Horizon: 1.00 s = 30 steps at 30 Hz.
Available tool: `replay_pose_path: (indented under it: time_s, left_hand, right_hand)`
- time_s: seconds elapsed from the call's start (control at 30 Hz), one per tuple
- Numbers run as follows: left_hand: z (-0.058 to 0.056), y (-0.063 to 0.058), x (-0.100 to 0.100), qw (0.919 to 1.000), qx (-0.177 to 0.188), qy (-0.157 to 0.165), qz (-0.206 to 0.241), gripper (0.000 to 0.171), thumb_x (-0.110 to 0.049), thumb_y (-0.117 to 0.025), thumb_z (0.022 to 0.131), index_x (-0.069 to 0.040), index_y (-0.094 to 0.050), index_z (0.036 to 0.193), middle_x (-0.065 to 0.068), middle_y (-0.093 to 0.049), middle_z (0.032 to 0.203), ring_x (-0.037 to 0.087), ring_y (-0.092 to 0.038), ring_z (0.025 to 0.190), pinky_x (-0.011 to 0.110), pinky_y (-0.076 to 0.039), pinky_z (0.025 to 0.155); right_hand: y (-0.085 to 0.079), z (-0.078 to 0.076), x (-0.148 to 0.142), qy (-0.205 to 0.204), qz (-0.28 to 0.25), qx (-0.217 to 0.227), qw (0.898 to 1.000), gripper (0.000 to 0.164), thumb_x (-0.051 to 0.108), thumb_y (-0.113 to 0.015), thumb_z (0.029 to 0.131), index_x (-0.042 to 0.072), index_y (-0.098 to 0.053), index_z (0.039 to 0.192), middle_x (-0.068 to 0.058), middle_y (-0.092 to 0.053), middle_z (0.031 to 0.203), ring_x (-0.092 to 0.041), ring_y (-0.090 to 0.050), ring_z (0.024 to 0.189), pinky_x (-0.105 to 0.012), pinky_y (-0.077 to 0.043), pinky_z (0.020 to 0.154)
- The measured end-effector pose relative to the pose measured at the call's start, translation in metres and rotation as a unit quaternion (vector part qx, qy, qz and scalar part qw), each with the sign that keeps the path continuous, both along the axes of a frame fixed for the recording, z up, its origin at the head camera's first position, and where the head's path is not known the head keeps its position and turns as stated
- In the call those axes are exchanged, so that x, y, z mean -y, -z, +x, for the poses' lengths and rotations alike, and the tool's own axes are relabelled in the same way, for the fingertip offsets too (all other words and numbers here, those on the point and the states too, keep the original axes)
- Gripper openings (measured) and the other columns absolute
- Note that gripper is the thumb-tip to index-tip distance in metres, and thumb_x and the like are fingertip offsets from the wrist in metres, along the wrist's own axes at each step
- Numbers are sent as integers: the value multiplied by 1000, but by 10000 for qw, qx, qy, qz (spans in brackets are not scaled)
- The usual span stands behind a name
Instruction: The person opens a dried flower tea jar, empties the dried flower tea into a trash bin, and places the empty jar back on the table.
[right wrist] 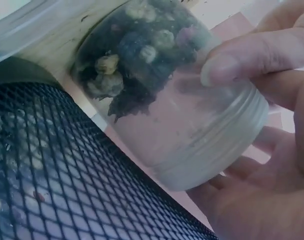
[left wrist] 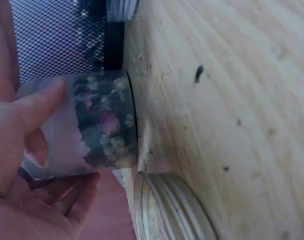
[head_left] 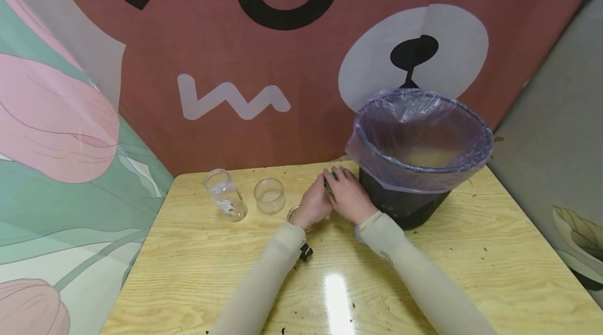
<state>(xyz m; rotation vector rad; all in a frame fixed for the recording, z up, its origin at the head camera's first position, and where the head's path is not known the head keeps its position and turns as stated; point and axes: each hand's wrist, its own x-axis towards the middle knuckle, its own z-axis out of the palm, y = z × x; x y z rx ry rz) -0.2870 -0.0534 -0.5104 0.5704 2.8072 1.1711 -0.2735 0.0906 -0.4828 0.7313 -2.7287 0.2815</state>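
left hand (head_left: 314,203) and right hand (head_left: 350,196), fingers curled, hold a clear jar (left wrist: 82,125) partly filled with dark leaves (right wrist: 139,92) and buds (right wrist: 109,84).

Head view: from above, facing forward and down, farthest off; tabletop (head_left: 188,272) across lower half.
Left-wrist view: close, turned sideways, tabletop at right.
Right-wrist view: close, tilted, mesh bin (right wrist: 57,165) at lower left.
Shared by wrist views: jar (left wrist: 104,120), mesh bin.

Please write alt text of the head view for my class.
The left hand and right hand hold a mostly hidden jar at a wooden table, beside a black bin with a purple liner. A tall jar and short jar, both clear, stand to the left.
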Motion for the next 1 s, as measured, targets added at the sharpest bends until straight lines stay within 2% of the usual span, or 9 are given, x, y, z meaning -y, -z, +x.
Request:
replay_pose_path:
  time_s: [0.13, 0.37, 0.53, 0.63, 0.73, 0.9, 1.0]
  left_hand:
    - [-3, 2, 1, 9998, 59, 31, 189, 73, -7, -65, 95, -3, -31, 159, 17, -47, 157, 33, -51, 141, 48, -46, 115]
    - [4, -4, 9, 9993, 97, 88, 360, 74, -11, -68, 96, -4, -30, 160, 16, -46, 157, 31, -50, 142, 46, -44, 117]
    - [11, -16, 20, 9972, -194, 288, 669, 79, -12, -76, 91, -3, -34, 158, 16, -47, 156, 29, -50, 142, 46, -43, 118]
    - [16, -23, 25, 9953, -326, 414, 810, 76, -12, -77, 91, -4, -37, 156, 14, -49, 155, 28, -50, 142, 45, -43, 118]
    - [21, -27, 28, 9941, -392, 489, 886, 75, -14, -77, 92, -5, -37, 156, 13, -49, 155, 27, -50, 142, 46, -43, 118]
    - [30, -29, 32, 9891, -415, 445, 1339, 81, -9, -81, 86, -5, -37, 154, 14, -50, 152, 29, -51, 138, 49, -43, 117]
    - [34, -31, 33, 9826, -372, 625, 1710, 91, -6, -84, 80, -5, -34, 156, 15, -48, 153, 30, -50, 140, 49, -43, 118]
  right_hand:
    - [0, -1, 0, 5, -16, -228, 9997, 61, 21, -76, 95, 1, -54, 148, -26, -58, 137, -45, -55, 126, -57, -44, 112]
    - [0, -4, 1, -1, -228, -24, 9997, 59, 30, -71, 99, 6, -53, 150, -21, -56, 138, -43, -53, 126, -58, -48, 104]
    - [-6, -8, 1, -45, -853, -197, 9961, 51, 38, -70, 98, 10, -64, 141, -18, -56, 131, -38, -52, 120, -56, -49, 96]
    - [-9, -8, 1, -69, -1186, -527, 9915, 43, 41, -70, 96, 11, -72, 127, -16, -56, 122, -37, -52, 112, -54, -50, 89]
    - [-13, -5, 2, -98, -1290, -936, 9872, 36, 41, -71, 94, 12, -75, 116, -15, -56, 114, -35, -54, 105, -53, -51, 85]
    - [-27, 5, 6, -354, -1191, -1528, 9804, 34, 42, -72, 91, 12, -75, 107, -15, -58, 108, -32, -55, 94, -48, -52, 78]
    - [-39, 13, 12, -634, -1111, -1718, 9768, 36, 44, -73, 91, 12, -75, 105, -15, -58, 107, -31, -55, 92, -46, -52, 77]
